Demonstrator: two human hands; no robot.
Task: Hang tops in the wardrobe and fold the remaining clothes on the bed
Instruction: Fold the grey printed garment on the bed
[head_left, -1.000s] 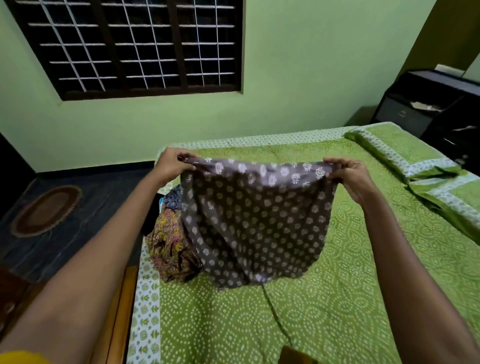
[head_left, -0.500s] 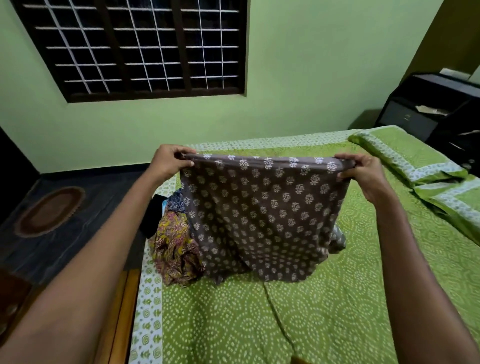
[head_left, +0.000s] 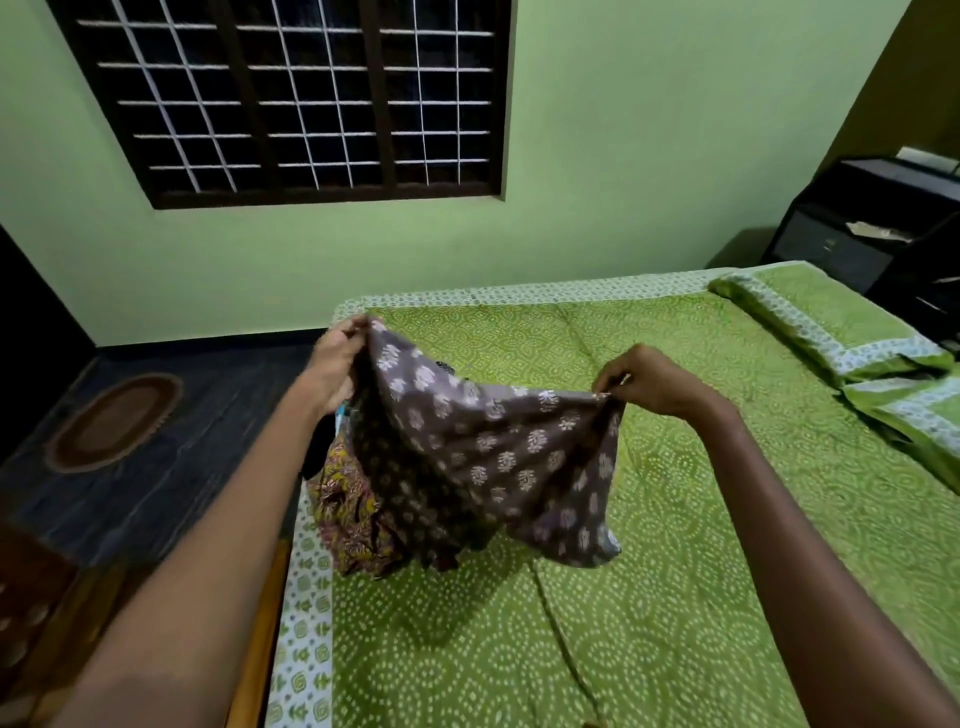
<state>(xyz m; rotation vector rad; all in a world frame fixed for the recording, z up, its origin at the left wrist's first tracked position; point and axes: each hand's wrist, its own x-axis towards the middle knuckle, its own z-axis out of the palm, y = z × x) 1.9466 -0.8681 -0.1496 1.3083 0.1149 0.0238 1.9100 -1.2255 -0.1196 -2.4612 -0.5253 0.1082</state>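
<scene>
A grey-brown garment (head_left: 483, 447) printed with white flower motifs hangs between my hands above the bed (head_left: 649, 597). My left hand (head_left: 340, 358) pinches its top edge at the far left. My right hand (head_left: 649, 382) pinches the same edge lower and to the right. The cloth sags in the middle and its lower end rests on the green bedspread. A crumpled yellow and maroon patterned garment (head_left: 348, 514) lies at the bed's left edge, partly hidden behind the held cloth.
Two green pillows (head_left: 831, 327) lie at the right end of the bed. A dark cabinet (head_left: 857, 234) stands in the far right corner. An oval rug (head_left: 111, 421) lies on the dark floor at left. The wooden bed frame (head_left: 260, 649) runs along the left side.
The garment was stretched flat and level between both hands; now my right hand has dropped and come closer in, so the cloth slants and sags. The camera has tilted a little.
</scene>
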